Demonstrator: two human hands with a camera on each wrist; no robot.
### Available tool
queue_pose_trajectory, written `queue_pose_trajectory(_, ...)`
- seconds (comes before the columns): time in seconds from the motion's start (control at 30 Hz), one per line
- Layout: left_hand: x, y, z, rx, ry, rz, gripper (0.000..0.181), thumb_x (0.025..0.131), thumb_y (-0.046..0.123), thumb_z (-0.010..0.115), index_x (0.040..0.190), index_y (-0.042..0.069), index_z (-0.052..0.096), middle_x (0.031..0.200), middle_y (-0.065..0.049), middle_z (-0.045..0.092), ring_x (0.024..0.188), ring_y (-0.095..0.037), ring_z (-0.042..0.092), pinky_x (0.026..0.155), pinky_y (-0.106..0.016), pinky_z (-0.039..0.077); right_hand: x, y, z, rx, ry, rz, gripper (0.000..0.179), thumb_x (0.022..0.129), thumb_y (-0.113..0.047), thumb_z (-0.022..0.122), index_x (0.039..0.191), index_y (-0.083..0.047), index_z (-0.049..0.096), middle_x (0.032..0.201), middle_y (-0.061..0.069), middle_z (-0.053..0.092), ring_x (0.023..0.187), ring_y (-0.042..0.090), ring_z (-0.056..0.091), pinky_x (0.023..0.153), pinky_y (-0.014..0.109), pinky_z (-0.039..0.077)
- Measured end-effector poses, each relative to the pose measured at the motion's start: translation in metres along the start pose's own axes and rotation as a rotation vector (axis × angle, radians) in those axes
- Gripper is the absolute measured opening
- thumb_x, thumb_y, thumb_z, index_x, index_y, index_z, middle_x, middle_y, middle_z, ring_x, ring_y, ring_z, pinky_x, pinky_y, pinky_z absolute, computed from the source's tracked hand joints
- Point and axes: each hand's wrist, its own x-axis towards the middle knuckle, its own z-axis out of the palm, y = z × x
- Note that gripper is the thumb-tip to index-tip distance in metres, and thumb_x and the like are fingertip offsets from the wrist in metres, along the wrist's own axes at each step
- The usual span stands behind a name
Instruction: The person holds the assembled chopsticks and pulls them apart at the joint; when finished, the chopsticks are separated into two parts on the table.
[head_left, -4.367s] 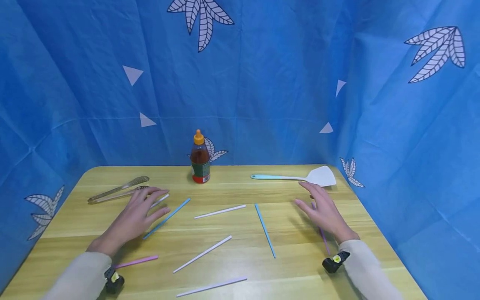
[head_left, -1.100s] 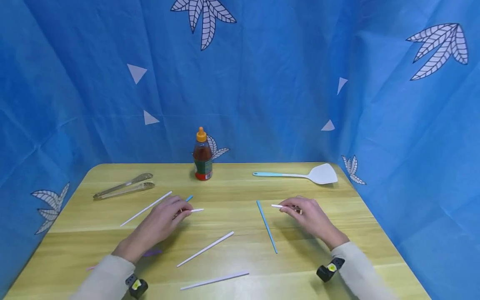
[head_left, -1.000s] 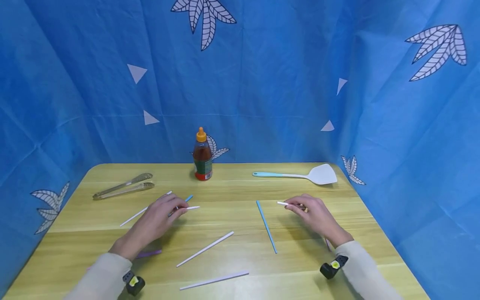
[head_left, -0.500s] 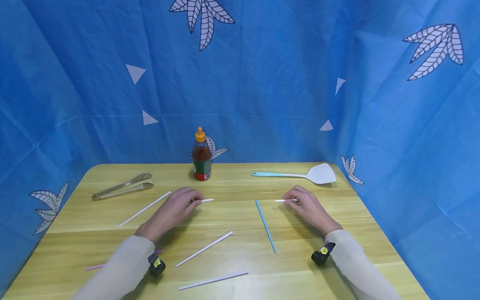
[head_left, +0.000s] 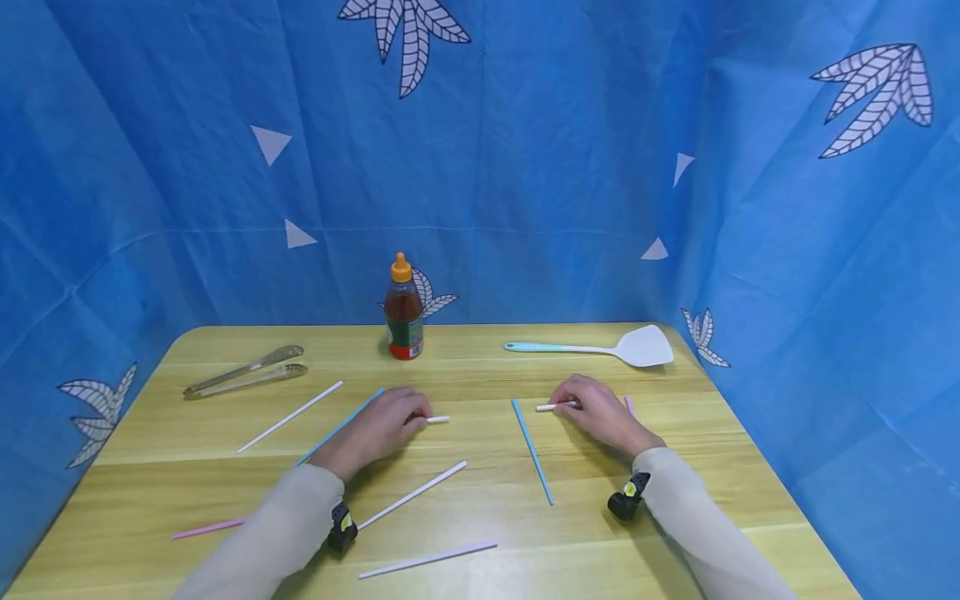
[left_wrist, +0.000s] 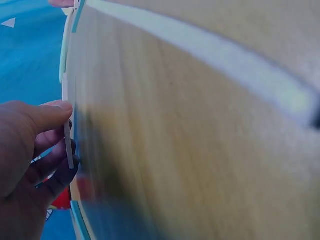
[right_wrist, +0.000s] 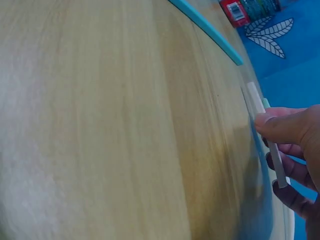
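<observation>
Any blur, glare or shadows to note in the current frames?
Head: mostly sharp, soft shadows below the left hand and right hand, pale sheen on the table; left wrist: nearest white stick blurred; right wrist: hazy glare at left.

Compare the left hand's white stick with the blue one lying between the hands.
The white stick is pinched in the left hand; the blue stick lies on the table. The white stick runs roughly sideways; the blue stick slants near to far. Both are thin and straight.
</observation>
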Motion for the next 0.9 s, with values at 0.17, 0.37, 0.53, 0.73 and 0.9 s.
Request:
queue_pose_trajectory(0.17, 0.0025, 0.001, 0.0041, 0.009, -0.01, 0.008, 0.004, 0.105, 0.015, 0.074, 0.106, 0.017, 0.077, 0.101, 0.007, 0.069, 0.098, -0.013, 0.062, 0.092, -0.04, 0.057, -0.0007, 0.0012, 0.0011, 0.025, -0.015, 0.009, 0.006, 0.098, -0.009, 0.081, 0.099, -0.015, 0.08, 0.095, -0.005, 0.069, 0.086, 0.008, 0.061, 0.079, 0.031, 0.053)
queue_pose_trajectory(0.37, 0.0023, -0.0018, 0.0052, 0.005, -0.005, -0.013, 0.005, 0.105, 0.015, 0.075, 0.106, 0.019, 0.077, 0.1, 0.008, 0.068, 0.098, -0.013, 0.062, 0.091, -0.039, 0.057, 0.0002, -0.0007, 0.0012, 0.037, -0.044, 0.036, 0.006, 0.099, -0.011, 0.08, 0.103, -0.016, 0.08, 0.095, -0.006, 0.067, 0.085, 0.008, 0.058, 0.079, 0.03, 0.051)
queue_pose_trajectory(0.53, 0.0032, -0.003, 0.006, -0.004, -0.017, -0.014, 0.006, 0.105, 0.014, 0.075, 0.106, 0.019, 0.076, 0.101, 0.007, 0.068, 0.101, -0.015, 0.062, 0.094, -0.041, 0.056, -0.001, -0.0007, 0.0009, 0.031, -0.041, 0.038, 0.004, 0.1, -0.012, 0.08, 0.103, -0.015, 0.08, 0.093, -0.007, 0.066, 0.083, 0.007, 0.056, 0.078, 0.029, 0.049)
queue_pose_trajectory(0.73, 0.0039, -0.0039, 0.0065, -0.01, -0.033, -0.014, 0.007, 0.106, 0.014, 0.073, 0.108, 0.02, 0.076, 0.104, 0.006, 0.07, 0.105, -0.017, 0.064, 0.098, -0.043, 0.056, -0.004, 0.0002, 0.0002, 0.031, -0.025, 0.038, 0.005, 0.099, -0.011, 0.081, 0.101, -0.016, 0.08, 0.092, -0.007, 0.065, 0.082, 0.007, 0.056, 0.076, 0.028, 0.049)
queue_pose_trajectory(0.9, 0.0037, -0.0053, 0.0064, -0.012, -0.03, 0.002, 0.007, 0.106, 0.013, 0.073, 0.108, 0.019, 0.076, 0.104, 0.005, 0.07, 0.105, -0.017, 0.064, 0.098, -0.043, 0.056, -0.0057, -0.0009, 0.0001, 0.029, -0.028, 0.043, 0.006, 0.098, -0.011, 0.081, 0.102, -0.016, 0.08, 0.092, -0.007, 0.065, 0.083, 0.007, 0.056, 0.077, 0.028, 0.049)
